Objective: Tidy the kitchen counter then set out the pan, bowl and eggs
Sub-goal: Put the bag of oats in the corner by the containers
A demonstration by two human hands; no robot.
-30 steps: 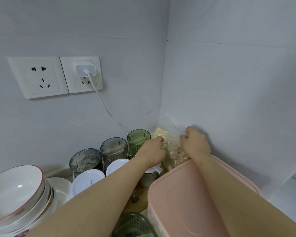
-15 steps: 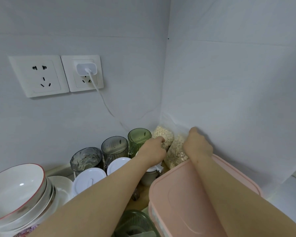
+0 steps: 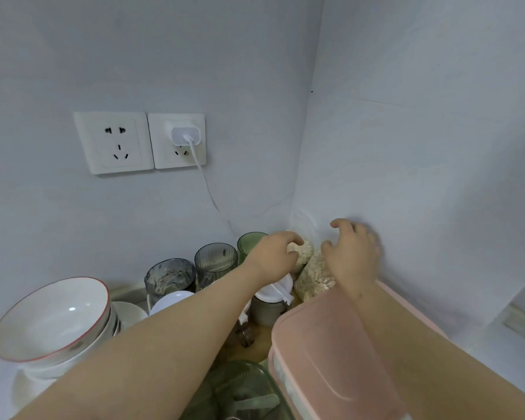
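Two pale grey walls [image 3: 164,56] meet in a corner. A pair of white sockets [image 3: 115,144] sits on the left-hand one, and a white charger [image 3: 185,134] is plugged into the right socket, its cable [image 3: 206,186] trailing down toward the corner. Below, the desk [image 3: 262,342] is crowded.

A clear bag of oats [image 3: 314,277] stands right in the corner, leaning against the walls behind a pink lidded box [image 3: 331,344]. Both forearms reach forward from the bottom of the view, stretched toward it.

The left hand [image 3: 273,256] is knuckles-up with its fingers curled. Its grip is closed on the bag's upper left part, with a fold of the bag pinched between forefinger and thumb.

The right hand [image 3: 352,256] hangs just above the bag's right side, next to the wall. Its wrist passes over the pink box's far edge. Its fingers are spread and loosely hooked, and its grip is slack and holds nothing.

The stack of white bowls [image 3: 52,319] with red rims sits at the far left of the desk, well apart from the hands. Three ribbed glasses [image 3: 215,259] stand in a row along the left wall, and a grey jar [image 3: 269,309] with a white clip lid stands under the left wrist. A green see-through container [image 3: 240,389] lies nearest the camera, between the arms.
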